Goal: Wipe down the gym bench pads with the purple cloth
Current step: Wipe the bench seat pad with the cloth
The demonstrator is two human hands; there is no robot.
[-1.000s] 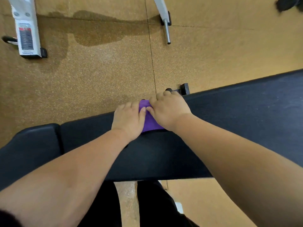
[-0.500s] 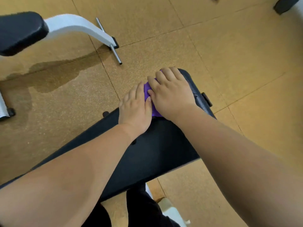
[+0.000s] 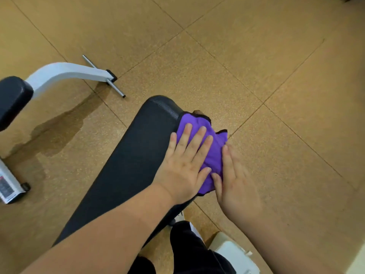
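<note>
Cloth (image 3: 213,153): purple, draped over pad's right edge near its end.
Pad (image 3: 134,155): black, w/ your L hand (image 3: 183,167) flat, fingers spread on cloth.
R hand (image 3: 235,182): flat, pressed cloth at pad's side.
Floor (image 3: 256,66): tan tiles.

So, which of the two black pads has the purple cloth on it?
The long bench pad under both hands, cloth draped over its right edge; the small pad at far left is bare.
</note>
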